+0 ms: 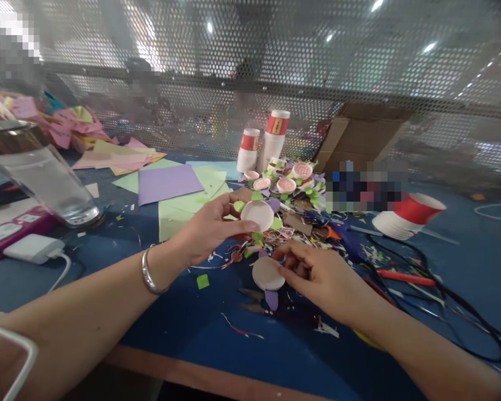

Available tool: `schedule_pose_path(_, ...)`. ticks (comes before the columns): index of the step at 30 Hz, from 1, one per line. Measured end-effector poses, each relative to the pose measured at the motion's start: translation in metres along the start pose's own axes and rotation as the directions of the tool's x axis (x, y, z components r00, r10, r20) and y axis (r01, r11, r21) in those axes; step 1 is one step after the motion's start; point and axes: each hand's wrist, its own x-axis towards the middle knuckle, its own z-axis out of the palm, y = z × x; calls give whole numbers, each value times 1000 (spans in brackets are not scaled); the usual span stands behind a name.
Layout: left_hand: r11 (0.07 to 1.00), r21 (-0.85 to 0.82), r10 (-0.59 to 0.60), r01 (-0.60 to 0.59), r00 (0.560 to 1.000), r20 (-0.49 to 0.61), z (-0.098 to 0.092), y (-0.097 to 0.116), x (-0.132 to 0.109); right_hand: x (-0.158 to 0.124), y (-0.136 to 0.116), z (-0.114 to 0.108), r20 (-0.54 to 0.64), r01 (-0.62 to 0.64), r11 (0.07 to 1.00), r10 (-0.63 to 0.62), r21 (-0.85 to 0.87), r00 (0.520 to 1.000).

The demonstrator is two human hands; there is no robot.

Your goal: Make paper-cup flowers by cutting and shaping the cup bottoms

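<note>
My left hand [206,231] pinches a round white cup bottom [258,215] with green and purple paper pieces around its rim. Lower and to the right, my right hand [323,275] has its thumb and fingers closed on a second cup bottom [268,273]; purple paper shows at its edge. Under that one, a pair of dark-handled snips [292,316] lies on the table, blades to the left. Behind both hands is a heap of similar discs [286,185] with coloured paper pieces, some printed in red, above scattered paper scraps [300,225].
Two stacks of paper cups [271,146] stand behind the heap, and another stack [409,214] lies tilted at right. Near it are a blue tool [350,242] and black cables [455,301]. Coloured paper sheets [171,184], a glass bottle [54,184] and a power strip [19,228] are at left.
</note>
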Motion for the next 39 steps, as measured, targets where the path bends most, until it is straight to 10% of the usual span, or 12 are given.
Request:
schedule_pose_path(14, 972, -124, -191, 200, 978, 82, 22, 7, -18, 1, 3, -18, -404, 48, 996, -14, 75, 915)
schedule_pose_path(24, 834, -262, -385, 486, 852, 355, 28, 2, -21, -9, -1, -16, -384, 252, 964, -200, 89, 901)
schedule_pose_path(34, 823, -323, -293, 468, 836, 464, 34, -8, -31, -11, -11, -10, -413, 312, 942, -238, 122, 879)
schedule_pose_path(39, 823, -215, -337, 526, 757, 561, 35, -16, -30, -16, -14, -11, -372, 315, 928, -227, 198, 900)
